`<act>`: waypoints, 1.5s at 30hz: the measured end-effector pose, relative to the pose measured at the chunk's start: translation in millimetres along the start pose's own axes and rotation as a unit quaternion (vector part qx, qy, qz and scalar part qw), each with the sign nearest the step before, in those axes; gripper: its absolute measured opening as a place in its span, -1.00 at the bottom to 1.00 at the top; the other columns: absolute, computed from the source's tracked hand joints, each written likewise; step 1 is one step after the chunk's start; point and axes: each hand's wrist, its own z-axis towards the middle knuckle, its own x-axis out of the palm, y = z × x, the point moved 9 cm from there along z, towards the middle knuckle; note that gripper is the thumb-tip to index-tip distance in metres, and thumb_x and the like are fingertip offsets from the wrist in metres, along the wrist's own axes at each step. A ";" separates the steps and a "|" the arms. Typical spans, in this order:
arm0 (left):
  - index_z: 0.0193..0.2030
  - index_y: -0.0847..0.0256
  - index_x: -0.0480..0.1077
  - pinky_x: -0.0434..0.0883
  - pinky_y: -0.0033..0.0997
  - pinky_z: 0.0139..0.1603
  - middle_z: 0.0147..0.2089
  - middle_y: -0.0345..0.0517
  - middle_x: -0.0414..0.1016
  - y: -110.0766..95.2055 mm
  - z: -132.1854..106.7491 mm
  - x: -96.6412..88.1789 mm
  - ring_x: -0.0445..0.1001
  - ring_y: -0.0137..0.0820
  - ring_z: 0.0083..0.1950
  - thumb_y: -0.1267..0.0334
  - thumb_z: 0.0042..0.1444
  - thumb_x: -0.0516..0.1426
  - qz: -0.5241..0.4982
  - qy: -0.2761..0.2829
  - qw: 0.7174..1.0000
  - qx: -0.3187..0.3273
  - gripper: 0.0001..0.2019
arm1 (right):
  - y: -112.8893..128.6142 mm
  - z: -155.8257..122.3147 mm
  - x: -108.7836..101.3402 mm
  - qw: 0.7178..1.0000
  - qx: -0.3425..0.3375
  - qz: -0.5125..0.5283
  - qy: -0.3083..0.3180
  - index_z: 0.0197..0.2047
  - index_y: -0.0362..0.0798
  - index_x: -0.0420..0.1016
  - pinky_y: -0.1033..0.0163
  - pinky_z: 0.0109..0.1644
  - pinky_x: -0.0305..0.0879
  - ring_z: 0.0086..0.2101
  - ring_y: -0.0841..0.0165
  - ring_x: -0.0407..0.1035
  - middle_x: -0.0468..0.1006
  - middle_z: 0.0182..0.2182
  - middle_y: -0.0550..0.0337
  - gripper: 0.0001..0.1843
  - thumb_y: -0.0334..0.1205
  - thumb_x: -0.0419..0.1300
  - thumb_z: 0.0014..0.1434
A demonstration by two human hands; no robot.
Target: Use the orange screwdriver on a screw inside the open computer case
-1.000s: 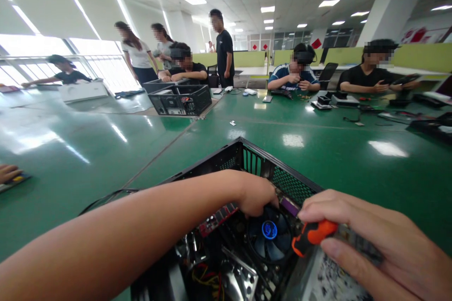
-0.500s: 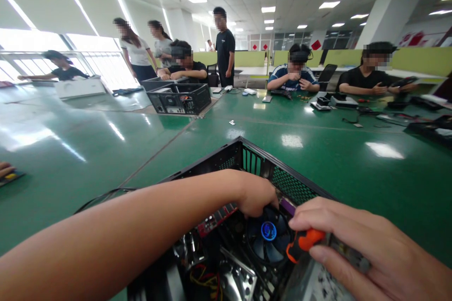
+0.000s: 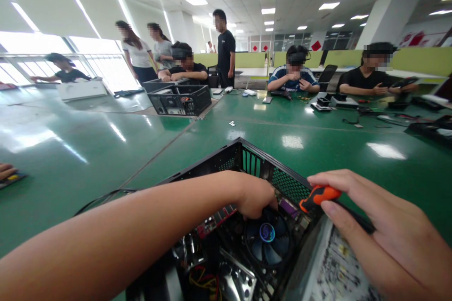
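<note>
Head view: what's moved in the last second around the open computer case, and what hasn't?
The right hand has lifted the orange-handled screwdriver up and to the right, from over the blue fan to above the rim of the computer case. It keeps its grip on the tool. The left hand stays reaching inside beside the fan; case and fan have not shifted.

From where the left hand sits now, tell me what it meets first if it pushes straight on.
Probably the cooler fan: the left hand points down into the computer case, fingertips at the fan's rim. Depth is hard to judge.
</note>
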 end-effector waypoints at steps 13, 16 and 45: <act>0.28 0.18 0.42 0.43 -0.32 0.01 0.05 0.00 0.62 -5.9 -0.6 7.8 0.55 -0.19 0.03 0.43 0.02 0.07 0.027 0.068 0.997 0.022 -0.38 | 5.3 8.2 6.8 0.998 0.004 0.020 0.061 0.17 0.07 0.37 0.35 -0.17 0.51 -0.13 0.40 0.58 0.64 -0.11 0.19 -0.68 -0.26 0.02 0.40; 0.26 0.14 0.44 0.43 -0.31 -0.02 0.03 -0.02 0.63 -6.1 -0.3 7.5 0.55 -0.19 0.01 0.43 0.01 0.08 0.024 0.060 0.997 0.032 -0.39 | 6.2 7.7 10.3 0.996 0.003 0.026 0.084 0.17 0.05 0.38 0.32 -0.13 0.52 -0.12 0.39 0.57 0.63 -0.10 0.18 -0.67 -0.29 0.03 0.39; 0.06 0.14 0.52 0.37 -0.33 -0.34 -0.30 -0.11 0.62 -18.7 -8.3 -1.4 0.50 -0.28 -0.33 0.36 -0.01 0.11 0.056 0.072 0.996 0.001 -0.56 | 48.8 4.8 -25.6 0.990 -0.090 0.092 0.050 0.03 0.03 0.59 0.39 0.01 0.52 -0.08 0.34 0.65 0.73 -0.07 0.24 -0.67 -0.34 0.23 0.20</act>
